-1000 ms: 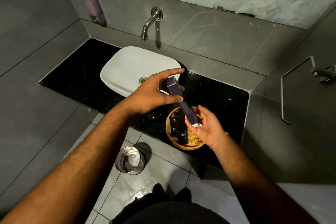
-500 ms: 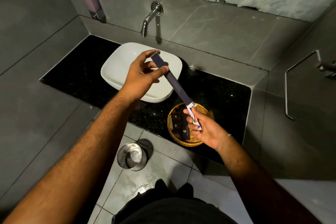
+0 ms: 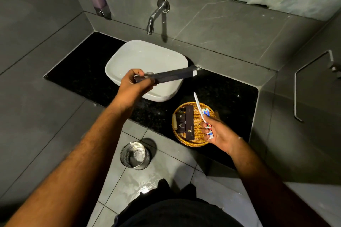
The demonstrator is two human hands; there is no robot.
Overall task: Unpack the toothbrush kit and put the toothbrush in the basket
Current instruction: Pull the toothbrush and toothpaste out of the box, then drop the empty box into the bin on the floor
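Over the basket (image 3: pixel 195 134), right hand (image 3: pixel 219 133) gripping toothbrush (image 3: pixel 199 107) upright.

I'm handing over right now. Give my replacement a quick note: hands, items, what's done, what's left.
Left hand: shut on the dark kit box, held over the white sink, open end pointing right.
Right hand: shut on the white toothbrush and small toothpaste tube, above the wicker basket.
Done: toothbrush is out of the box.
Left: set the toothbrush in the basket; deal with the box and tube.
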